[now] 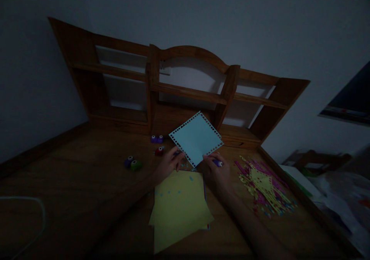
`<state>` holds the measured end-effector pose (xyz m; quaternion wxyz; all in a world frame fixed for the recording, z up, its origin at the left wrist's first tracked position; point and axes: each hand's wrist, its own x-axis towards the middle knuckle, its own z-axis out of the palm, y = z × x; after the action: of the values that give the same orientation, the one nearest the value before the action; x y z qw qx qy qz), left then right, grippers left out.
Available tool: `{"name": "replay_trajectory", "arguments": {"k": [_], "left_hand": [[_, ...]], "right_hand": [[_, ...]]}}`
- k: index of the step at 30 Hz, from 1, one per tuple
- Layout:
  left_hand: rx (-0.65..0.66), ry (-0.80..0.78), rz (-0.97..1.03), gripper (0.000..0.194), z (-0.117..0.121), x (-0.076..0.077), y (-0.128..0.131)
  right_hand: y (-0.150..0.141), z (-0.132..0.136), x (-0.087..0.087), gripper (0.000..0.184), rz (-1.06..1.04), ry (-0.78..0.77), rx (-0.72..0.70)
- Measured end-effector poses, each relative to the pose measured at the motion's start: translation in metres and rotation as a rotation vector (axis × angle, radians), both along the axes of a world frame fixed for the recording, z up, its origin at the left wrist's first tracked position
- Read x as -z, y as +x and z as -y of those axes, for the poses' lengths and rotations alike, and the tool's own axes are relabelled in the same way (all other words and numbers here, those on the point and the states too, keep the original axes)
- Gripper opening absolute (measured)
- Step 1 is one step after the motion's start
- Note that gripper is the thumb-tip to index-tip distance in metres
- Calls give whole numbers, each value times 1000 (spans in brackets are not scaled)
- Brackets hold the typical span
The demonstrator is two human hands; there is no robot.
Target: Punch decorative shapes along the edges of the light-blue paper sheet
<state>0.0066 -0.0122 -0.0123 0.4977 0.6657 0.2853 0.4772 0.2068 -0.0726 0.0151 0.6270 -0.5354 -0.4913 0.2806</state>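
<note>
My left hand (168, 164) pinches the lower left edge of a light blue paper square (195, 137) whose border is punched with small holes. The square is held up above the wooden desk (86, 183), tilted like a diamond. My right hand (214, 172) touches the paper's lower right edge and also grips a small purple punch (218, 162). Below both hands lies a stack of yellow paper sheets (177, 206) with small blue paper bits scattered on top.
Small craft punches sit on the desk: a purple pair (156, 139), a red one (159, 151), and a purple and green one (133, 163). A heap of yellow and pink paper strips (264, 186) lies at right. A wooden shelf hutch (185, 90) stands behind. The room is dim.
</note>
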Motion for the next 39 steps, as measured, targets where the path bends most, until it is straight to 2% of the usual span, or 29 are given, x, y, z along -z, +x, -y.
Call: {"name": "replay_trajectory", "arguments": {"k": [4,13,19,29,39], "left_hand": [[8,-20,7,29,1,-4,-2],[51,-228,70,28,-2,-7,-4],[80,-234,74,26,-3,-7,-4],[-5,-232,19,30,1,-11,-3],[1,-228,21,28,2,-11,-3]], "right_hand": [[0,0,0,28,2,2,24],[-1,-2,6,25,68,53,78],[-1,-1,5,23,87,66,69],[-6,0,4,27,63,50,44],[-4,0,5,24,75,59,31]]}}
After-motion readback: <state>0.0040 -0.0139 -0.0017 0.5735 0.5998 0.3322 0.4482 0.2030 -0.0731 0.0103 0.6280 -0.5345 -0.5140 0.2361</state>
